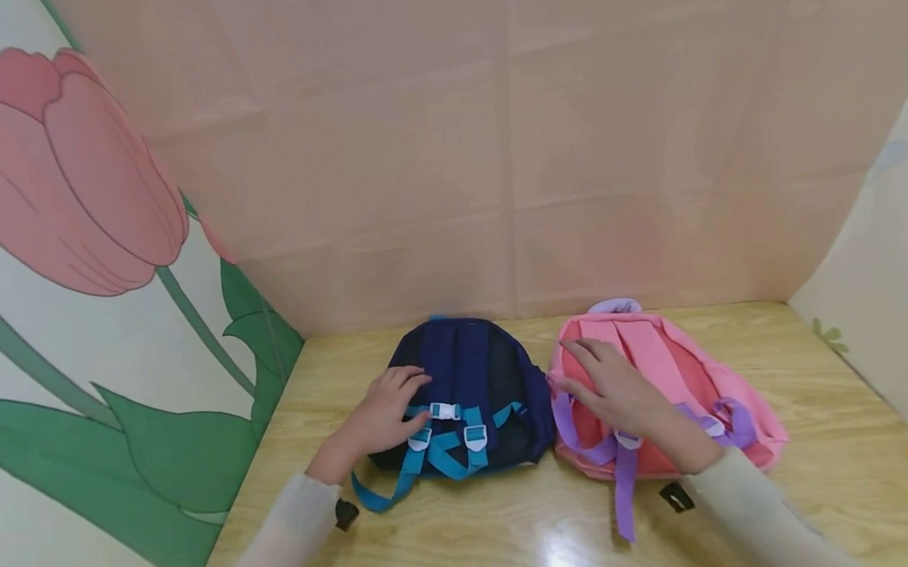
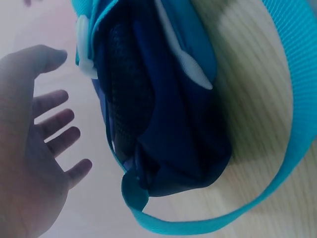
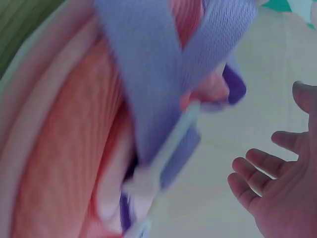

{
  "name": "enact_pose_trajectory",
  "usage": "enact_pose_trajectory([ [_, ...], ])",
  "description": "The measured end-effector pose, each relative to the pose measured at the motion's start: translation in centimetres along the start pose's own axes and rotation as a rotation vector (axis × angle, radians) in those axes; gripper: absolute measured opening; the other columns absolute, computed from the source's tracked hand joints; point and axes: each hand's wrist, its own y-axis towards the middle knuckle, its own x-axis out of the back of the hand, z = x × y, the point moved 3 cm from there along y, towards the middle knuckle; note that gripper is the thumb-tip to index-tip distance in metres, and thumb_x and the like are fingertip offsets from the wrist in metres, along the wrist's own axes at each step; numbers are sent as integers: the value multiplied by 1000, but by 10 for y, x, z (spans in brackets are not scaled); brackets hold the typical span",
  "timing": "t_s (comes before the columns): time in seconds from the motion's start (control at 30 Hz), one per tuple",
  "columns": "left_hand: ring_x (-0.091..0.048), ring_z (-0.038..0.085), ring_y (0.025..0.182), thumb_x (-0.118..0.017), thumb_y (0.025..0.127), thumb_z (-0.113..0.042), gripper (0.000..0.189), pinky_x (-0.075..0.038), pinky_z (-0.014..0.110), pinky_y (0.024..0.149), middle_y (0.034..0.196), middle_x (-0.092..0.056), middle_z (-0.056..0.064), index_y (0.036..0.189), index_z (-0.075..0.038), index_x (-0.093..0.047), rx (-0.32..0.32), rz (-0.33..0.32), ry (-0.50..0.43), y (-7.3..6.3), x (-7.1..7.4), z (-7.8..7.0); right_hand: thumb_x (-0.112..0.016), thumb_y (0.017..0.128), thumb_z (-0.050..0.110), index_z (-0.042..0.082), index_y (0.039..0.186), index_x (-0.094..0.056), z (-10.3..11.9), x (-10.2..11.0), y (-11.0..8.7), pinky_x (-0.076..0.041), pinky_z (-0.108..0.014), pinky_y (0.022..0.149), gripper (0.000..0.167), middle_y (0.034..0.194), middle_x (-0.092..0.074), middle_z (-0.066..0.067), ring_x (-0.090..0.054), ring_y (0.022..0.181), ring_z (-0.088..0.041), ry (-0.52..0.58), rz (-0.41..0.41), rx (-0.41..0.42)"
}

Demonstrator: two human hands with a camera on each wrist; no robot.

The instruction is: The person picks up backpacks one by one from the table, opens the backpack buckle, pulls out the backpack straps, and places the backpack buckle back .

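A navy backpack lies with its strap side up. Turquoise webbing trails from its lower left, and a white buckle joins its straps. Over its left side hovers my left hand, fingers spread and holding nothing; the left wrist view shows a gap between this hand and the bag. Right beside it lies a pink backpack with purple webbing. My right hand hangs over its left part, loosely bent fingers apart from the bag.
Both bags lie on a wood-grain table. Behind it rises a pinkish backdrop, with a tulip-printed panel at left and a pale panel at right. Small black pieces show near both wrists.
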Motion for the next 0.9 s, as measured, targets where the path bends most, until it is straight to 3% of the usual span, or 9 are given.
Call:
enact_pose_trajectory([
  [0.17, -43, 26, 134, -66, 97, -40, 53, -36, 52, 112, 144, -51, 6, 143, -15, -54, 12, 12, -5, -2, -4, 0, -67, 98, 33, 1, 147, -48, 18, -10, 8, -40, -58, 107, 62, 137, -54, -23, -49, 128, -41, 17, -22, 72],
  [0.47, -49, 23, 128, -68, 96, -39, 49, -40, 48, 109, 138, -56, 4, 138, -15, -57, 10, 25, -8, -1, -10, 1, -66, 99, 37, 4, 148, -48, 37, -27, 20, -47, -53, 102, 62, 131, -59, -18, -56, 120, -34, 34, -11, 96],
  [0.67, -52, 23, 123, -70, 96, -35, 45, -42, 48, 106, 133, -59, 4, 134, -13, -59, -30, 21, -30, 1, -11, -1, -65, 99, 38, 7, 149, -47, 47, -38, 27, -45, -55, 104, 62, 134, -59, -20, -56, 124, -37, 56, -2, 93],
  [0.9, -54, 21, 117, -68, 98, -34, 40, -44, 46, 103, 128, -60, 2, 131, -13, -61, -19, 49, -39, 1, -16, -3, -66, 99, 39, 9, 148, -49, 60, -53, 31, -47, -53, 104, 60, 137, -58, -16, -56, 126, -34, 105, 48, 63],
])
